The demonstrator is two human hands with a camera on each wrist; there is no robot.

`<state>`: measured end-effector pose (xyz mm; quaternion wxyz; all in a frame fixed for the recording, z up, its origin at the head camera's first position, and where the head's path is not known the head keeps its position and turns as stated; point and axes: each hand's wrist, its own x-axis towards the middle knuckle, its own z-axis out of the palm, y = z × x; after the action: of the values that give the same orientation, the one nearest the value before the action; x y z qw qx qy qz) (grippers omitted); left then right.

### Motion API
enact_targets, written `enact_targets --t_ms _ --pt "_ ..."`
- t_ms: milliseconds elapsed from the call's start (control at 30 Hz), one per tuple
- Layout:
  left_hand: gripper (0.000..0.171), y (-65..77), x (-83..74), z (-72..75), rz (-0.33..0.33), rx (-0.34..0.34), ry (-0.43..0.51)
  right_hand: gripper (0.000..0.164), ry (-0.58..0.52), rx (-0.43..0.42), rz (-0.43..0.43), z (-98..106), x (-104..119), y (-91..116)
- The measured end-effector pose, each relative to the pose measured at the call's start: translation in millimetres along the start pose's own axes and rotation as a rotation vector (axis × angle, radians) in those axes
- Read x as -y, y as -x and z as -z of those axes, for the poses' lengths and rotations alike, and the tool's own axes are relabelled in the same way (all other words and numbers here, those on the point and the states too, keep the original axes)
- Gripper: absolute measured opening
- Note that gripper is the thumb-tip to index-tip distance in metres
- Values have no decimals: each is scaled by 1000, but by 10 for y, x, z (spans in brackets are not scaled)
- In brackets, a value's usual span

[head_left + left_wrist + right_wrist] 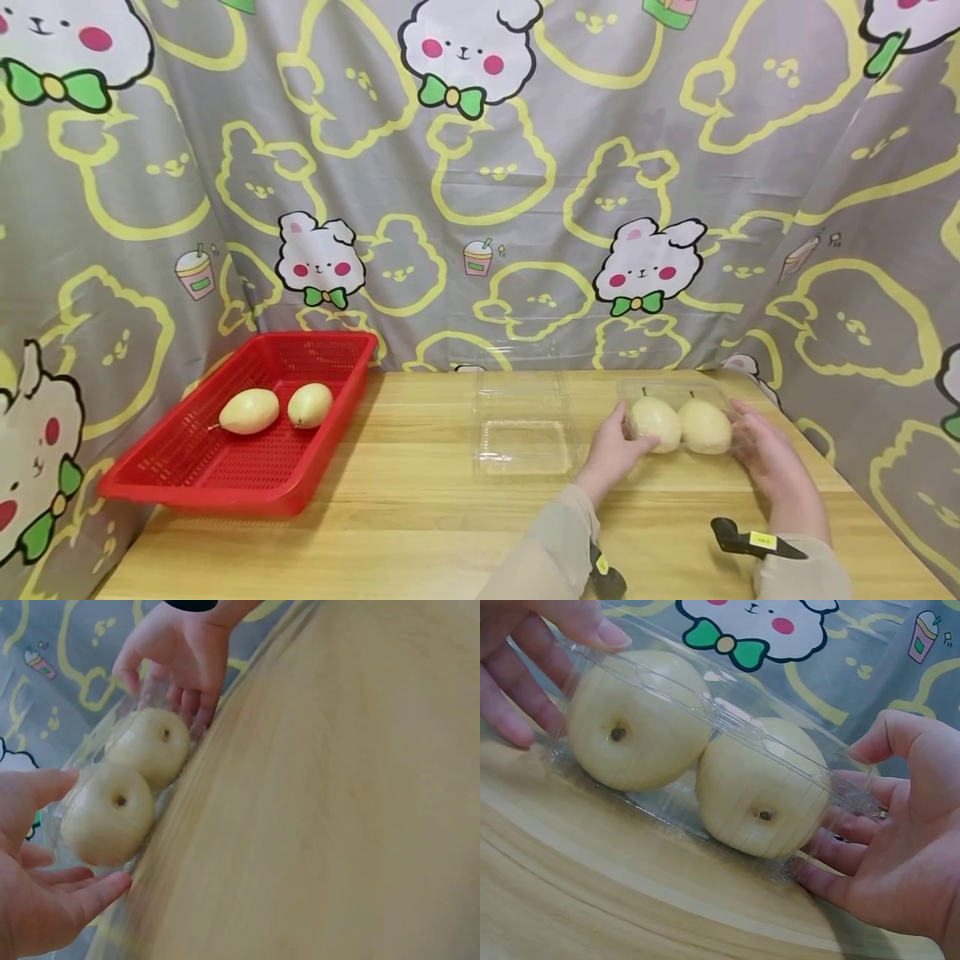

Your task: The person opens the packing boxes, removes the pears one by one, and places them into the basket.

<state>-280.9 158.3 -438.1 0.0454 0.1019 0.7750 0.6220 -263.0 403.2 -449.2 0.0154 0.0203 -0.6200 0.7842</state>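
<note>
A clear plastic clamshell box (739,727) with its lid down contains two pale yellow pears (654,423), lying side by side. My left hand (617,450) grips the box's left end, thumb over the front upper edge. At the other end my right hand (776,471) holds the box between thumb and fingers. In the right wrist view the fingertips of both hands press on the clear walls, and the dark blossom ends of the pears face the camera. The box is close over the wooden table (420,533).
Left of the hands, an open, clear clamshell box (525,446) stands on the table with its lid raised. Farther left is a red plastic basket (225,497) with two more pale yellow pears (251,411) in it. A patterned grey curtain (525,183) hangs behind and along both sides.
</note>
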Motion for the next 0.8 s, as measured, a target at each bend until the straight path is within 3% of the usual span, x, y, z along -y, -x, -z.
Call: enact_targets --t_ms 67,267,800 --pt "81 33 -4 30 1 -9 -12 43 29 14 -8 -16 -13 -5" --pt "81 95 24 166 -19 -30 -67 69 107 36 -39 -130 -37 -37" --pt "81 89 147 570 -35 -99 -168 70 248 26 -83 -541 -46 -110"
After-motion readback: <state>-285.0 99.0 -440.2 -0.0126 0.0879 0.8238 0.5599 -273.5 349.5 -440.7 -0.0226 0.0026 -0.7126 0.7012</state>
